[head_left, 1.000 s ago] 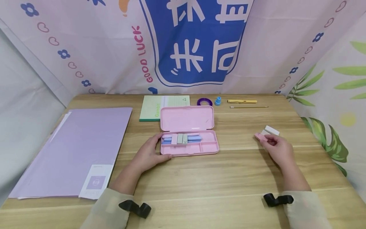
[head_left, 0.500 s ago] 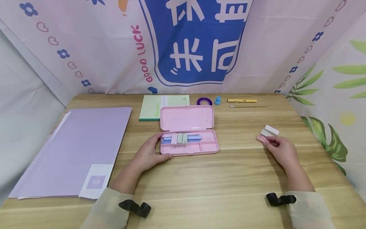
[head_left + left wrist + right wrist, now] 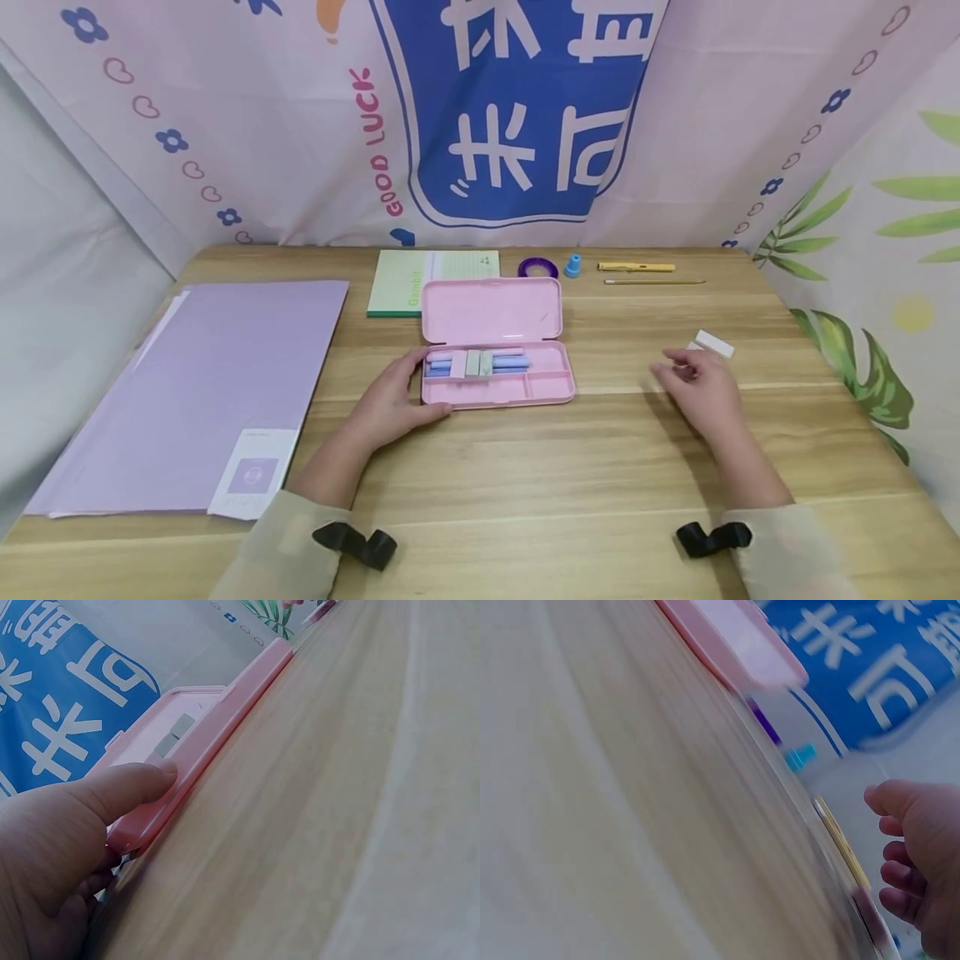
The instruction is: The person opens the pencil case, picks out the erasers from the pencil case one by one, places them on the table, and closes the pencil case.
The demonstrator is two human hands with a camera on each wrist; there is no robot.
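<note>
My left hand (image 3: 387, 398) holds the left end of an open pink pencil case (image 3: 491, 310), thumb on its front edge and fingers at the back corner. Inside lie several blue and pink pens (image 3: 512, 362), with a pale pink block (image 3: 458, 364) and two grey-green blocks (image 3: 478, 362) across them. Off to the right, my right hand (image 3: 703, 390) hovers above the table, fingers loosely bent and nothing between them. Just behind it is a white eraser (image 3: 714, 343); a pink eraser (image 3: 868, 915) shows below the fingers in the right wrist view, hidden by the hand in the head view.
Behind the case lie a green notebook (image 3: 393, 283), a purple tape roll (image 3: 537, 260), a small blue cone-shaped piece (image 3: 573, 266), a yellow pen (image 3: 636, 267) and a pencil (image 3: 655, 282). A large lilac folder (image 3: 217, 383) covers the table's left side.
My right hand set the pink eraser down beside the white ones, let go of it and moved left. The left hand and the pencil case stayed put.
</note>
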